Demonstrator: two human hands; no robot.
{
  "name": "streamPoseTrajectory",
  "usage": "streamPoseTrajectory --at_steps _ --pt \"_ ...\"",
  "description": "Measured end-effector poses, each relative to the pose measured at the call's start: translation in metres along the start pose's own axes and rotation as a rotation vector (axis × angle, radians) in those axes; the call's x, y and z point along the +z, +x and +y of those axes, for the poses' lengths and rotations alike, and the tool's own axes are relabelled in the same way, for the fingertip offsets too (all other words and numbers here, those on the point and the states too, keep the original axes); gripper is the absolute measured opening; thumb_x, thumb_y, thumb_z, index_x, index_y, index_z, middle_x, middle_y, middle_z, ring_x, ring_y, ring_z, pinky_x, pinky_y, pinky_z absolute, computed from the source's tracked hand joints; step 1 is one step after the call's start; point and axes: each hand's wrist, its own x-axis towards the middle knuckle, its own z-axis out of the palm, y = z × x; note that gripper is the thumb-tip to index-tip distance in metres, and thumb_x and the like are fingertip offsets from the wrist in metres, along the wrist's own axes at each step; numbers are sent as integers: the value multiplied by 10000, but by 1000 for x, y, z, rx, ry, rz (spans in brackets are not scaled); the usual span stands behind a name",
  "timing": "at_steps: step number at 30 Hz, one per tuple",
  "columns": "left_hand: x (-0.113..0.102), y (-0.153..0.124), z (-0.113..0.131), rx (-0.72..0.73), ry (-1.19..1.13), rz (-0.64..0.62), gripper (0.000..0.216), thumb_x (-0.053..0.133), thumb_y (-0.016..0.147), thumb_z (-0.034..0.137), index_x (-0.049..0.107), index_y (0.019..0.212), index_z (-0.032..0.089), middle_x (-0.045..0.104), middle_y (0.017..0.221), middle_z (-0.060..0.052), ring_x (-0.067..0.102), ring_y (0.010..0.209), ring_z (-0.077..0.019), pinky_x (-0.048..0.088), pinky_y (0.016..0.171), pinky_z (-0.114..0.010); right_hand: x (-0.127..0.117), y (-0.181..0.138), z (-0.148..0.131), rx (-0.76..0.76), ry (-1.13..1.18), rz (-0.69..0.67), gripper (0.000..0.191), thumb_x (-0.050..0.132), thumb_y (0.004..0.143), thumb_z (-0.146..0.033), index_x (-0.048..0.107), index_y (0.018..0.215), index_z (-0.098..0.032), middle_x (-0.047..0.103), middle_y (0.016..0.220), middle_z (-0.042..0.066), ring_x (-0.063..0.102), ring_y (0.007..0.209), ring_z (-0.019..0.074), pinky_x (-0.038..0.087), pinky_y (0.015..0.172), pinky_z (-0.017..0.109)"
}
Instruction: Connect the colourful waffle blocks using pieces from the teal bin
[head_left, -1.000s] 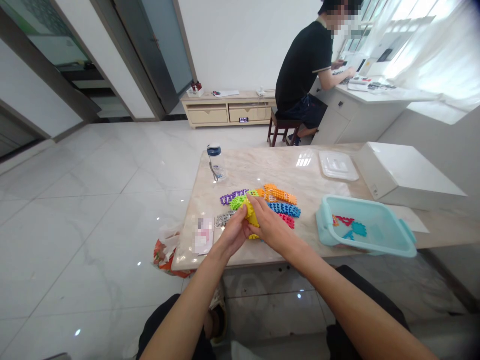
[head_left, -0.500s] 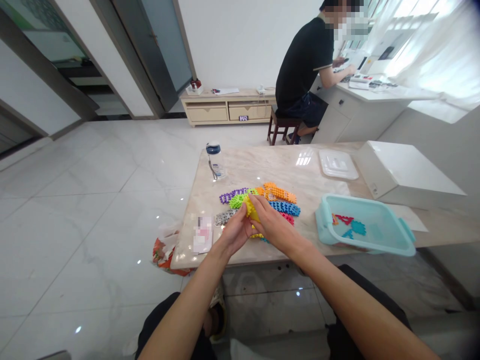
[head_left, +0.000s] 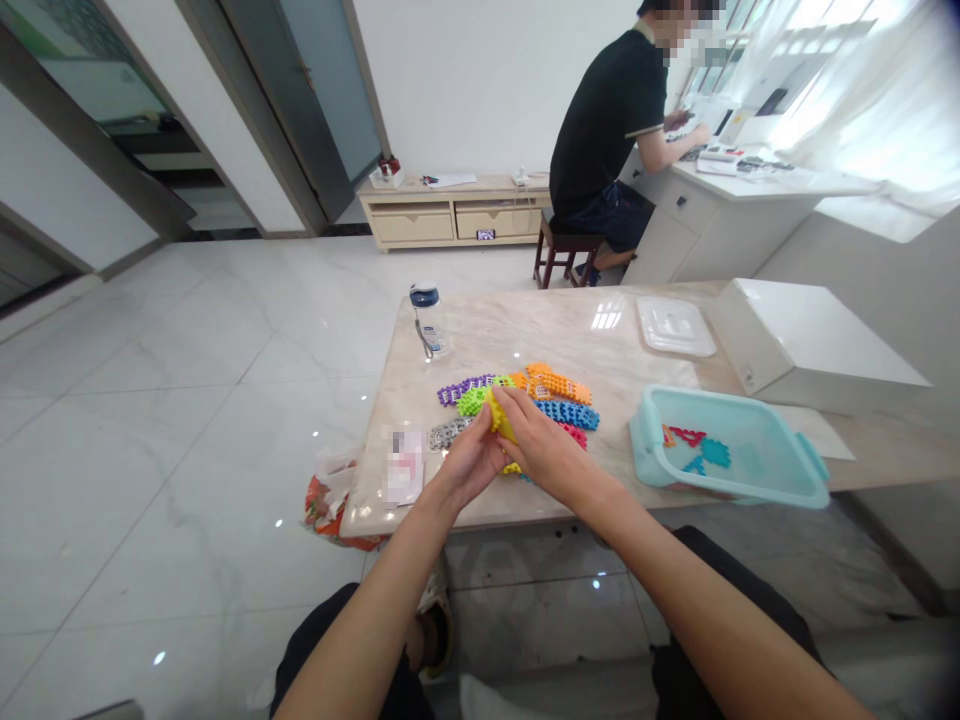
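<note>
Both my hands meet over the near edge of a marble table [head_left: 517,335]. My left hand [head_left: 469,465] and my right hand [head_left: 541,447] are closed together on a yellow toothed plastic piece [head_left: 497,418], held just above the tabletop. Right behind them lies a heap of similar interlocking pieces: purple [head_left: 461,388], green [head_left: 474,402], orange [head_left: 559,384], blue [head_left: 568,413], red [head_left: 576,434] and grey [head_left: 444,435].
A teal plastic bin [head_left: 731,450] with a few red and blue pieces stands at the right, its clear lid [head_left: 675,327] and a white box [head_left: 806,345] behind it. A water bottle [head_left: 427,320] is at the far left corner. Another person sits at a desk beyond.
My hands have kept their hold on the yellow piece, with only a slight shift of the fingers. The view has drifted a little.
</note>
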Motion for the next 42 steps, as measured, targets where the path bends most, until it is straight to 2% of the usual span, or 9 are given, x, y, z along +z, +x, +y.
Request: streamPoseTrajectory --at_steps 5,11,16,19,25,34,38,42 --pt "-2 -1 0 33 -5 18 387 770 997 373 708 1326 179 756 1315 -119 749 1098 -219 645 907 -325 -4 1 -2 44 49 -5 792 598 1023 -161 222 1715 -254 428 1670 181 408 1615 317 393 1339 537" --pt "0 -2 3 21 45 11 381 799 975 362 716 1295 173 777 1215 -97 759 991 -185 628 766 -241 -8 -3 2 59 80 -20 953 739 964 -217 172 1726 -299 402 1683 174 382 1630 331 388 1334 557" --pt "-1 -5 1 12 80 5 422 838 943 378 730 1299 179 767 1259 -102 751 1051 -191 635 844 -254 -8 -4 0 75 50 -35 1002 759 925 -181 163 1723 -298 366 1706 175 360 1641 333 385 1338 550" --pt "-3 -9 1 -10 118 10 451 845 933 412 732 1312 195 760 1266 -102 750 1045 -195 631 811 -253 -6 -3 -2 64 38 -54 953 738 917 -164 216 1706 -282 373 1690 182 395 1620 344 419 1317 549" --pt "-5 -15 5 -41 198 -16 424 867 909 435 753 1230 181 769 1161 -110 757 947 -203 617 799 -279 -2 2 -1 22 25 -94 773 684 905 -124 380 1607 -234 495 1524 154 551 1484 326 496 1256 514" --pt "-1 -10 5 -40 295 10 449 886 866 513 768 1091 142 753 980 -80 702 771 -155 566 706 -253 -6 2 -2 55 -41 -75 618 674 934 -130 446 1507 -178 586 1381 148 626 1350 318 565 1154 499" --pt "-2 -6 2 8 442 84 480 934 804 507 782 1078 144 737 869 -52 649 691 -132 496 636 -216 -8 -1 -1 61 -172 -119 632 752 934 -199 470 1500 -173 608 1357 170 643 1299 354 593 1091 543" --pt "-9 -1 -9 76 608 148 453 985 736 450 807 1013 138 765 874 -75 664 762 -155 464 643 -195 -1 -5 3 59 -246 -203 540 784 937 -221 542 1414 -145 594 1366 186 654 1258 335 607 1062 485"
